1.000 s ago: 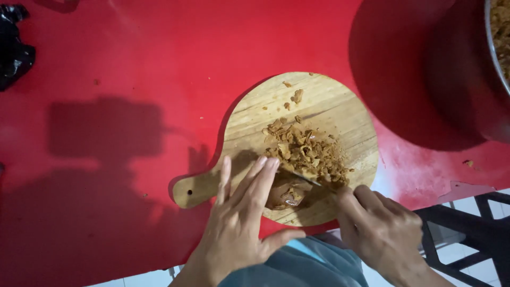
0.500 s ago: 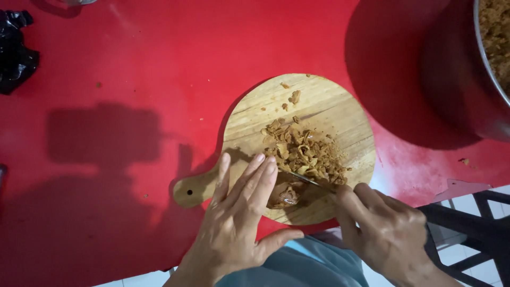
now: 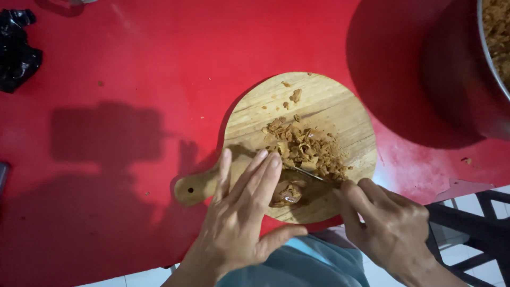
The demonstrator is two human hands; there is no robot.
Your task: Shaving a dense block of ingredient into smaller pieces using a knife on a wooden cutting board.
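Little has shifted: the left hand (image 3: 241, 223) stays flat, fingers open, steadying the brown chunk (image 3: 287, 194) at six o'clock on the round wooden board (image 3: 340, 106); the right hand (image 3: 390, 226), closed on the thin knife (image 3: 308, 172), chops; next cut needs fingertips clear.

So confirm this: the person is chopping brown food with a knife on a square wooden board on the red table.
Wrong on the shape: the wooden board is round, with a short handle, as the head view shows. The right hand does work a knife through brown food on the red table.
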